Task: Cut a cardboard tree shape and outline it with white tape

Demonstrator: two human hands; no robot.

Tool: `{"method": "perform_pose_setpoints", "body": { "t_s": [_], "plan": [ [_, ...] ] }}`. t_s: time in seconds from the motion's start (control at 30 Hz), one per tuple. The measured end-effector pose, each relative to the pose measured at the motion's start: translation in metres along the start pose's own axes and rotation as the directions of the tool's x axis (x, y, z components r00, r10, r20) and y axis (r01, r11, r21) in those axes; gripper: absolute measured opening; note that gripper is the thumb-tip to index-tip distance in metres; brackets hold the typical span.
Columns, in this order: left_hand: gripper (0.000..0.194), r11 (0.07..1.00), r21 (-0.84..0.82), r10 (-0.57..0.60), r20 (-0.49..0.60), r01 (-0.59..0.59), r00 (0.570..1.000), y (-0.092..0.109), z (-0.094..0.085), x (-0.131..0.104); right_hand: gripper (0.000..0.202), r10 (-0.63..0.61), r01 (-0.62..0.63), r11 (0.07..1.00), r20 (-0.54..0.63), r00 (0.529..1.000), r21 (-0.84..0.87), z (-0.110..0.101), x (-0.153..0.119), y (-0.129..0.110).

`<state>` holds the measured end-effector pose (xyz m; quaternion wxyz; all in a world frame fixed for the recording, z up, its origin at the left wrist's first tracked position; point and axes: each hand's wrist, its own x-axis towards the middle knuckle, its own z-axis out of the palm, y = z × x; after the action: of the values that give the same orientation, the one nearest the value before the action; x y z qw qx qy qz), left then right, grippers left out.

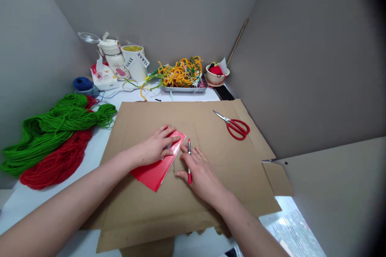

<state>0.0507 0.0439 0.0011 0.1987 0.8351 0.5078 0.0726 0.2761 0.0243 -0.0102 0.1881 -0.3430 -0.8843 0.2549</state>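
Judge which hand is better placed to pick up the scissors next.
Probably the right hand: it lies nearer the scissors, though it holds a pen. The left hand rests on the flat red item, farther off.

1. On the left white tag (129,63), which is in front of the white cup (138,74), I can read the letters "VL&AX", in dark print on a slant.
2. On the right white tag (142,59), at the same cup, I believe I read "VL&AX" also, but there the letters look turned upside down to me.
3. On the white bottle (116,60) beside this cup, I see some script, too small for me to read.
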Motion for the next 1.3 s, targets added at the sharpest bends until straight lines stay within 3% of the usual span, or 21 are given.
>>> {"method": "perform_pose_setpoints", "body": {
  "t_s": [0.1,0.2,0.3,0.47,0.63,0.87,1.13,1.3],
  "plan": [
    [0.052,1.000,-0.014,-0.003,-0.003,0.003,1.000,0.000,0.000,0.000,0.022,0.057,-0.046,0.994,-0.119,0.991,0.100,-0.005,-0.005,0.001],
    [0.053,1.000,-0.020,-0.020,0.007,0.020,1.000,0.000,0.000,0.000,0.025,0.216,-0.153,0.955,-0.243,0.946,0.254,-0.014,-0.011,0.000],
    [0.053,0.999,-0.016,-0.035,0.011,0.036,0.999,0.001,0.000,0.000,0.031,0.307,-0.203,0.909,-0.254,0.917,0.365,-0.025,-0.014,-0.003],
    [0.054,1.000,-0.016,-0.027,0.010,0.027,1.000,-0.001,0.001,0.000,0.025,0.332,-0.188,0.899,-0.336,0.881,0.395,-0.036,-0.010,-0.011],
    [0.054,0.999,-0.008,-0.038,0.016,0.038,0.999,-0.001,0.001,0.000,0.012,0.396,-0.240,0.865,-0.305,0.866,0.441,-0.035,-0.007,-0.017],
    [0.052,0.999,-0.044,-0.032,-0.016,0.031,0.999,0.003,-0.001,-0.001,0.027,0.390,-0.249,0.860,-0.260,0.883,0.445,-0.025,-0.008,-0.009],
    [0.052,0.998,-0.037,-0.058,0.014,0.059,0.998,0.004,-0.002,0.000,0.024,0.334,-0.257,0.917,-0.234,0.913,0.306,-0.018,-0.017,-0.001],
    [0.053,0.999,-0.033,-0.041,-0.001,0.041,0.999,0.000,0.001,0.000,0.025,0.338,-0.246,0.910,-0.250,0.907,0.334,-0.024,-0.020,-0.001]
  ]
}}
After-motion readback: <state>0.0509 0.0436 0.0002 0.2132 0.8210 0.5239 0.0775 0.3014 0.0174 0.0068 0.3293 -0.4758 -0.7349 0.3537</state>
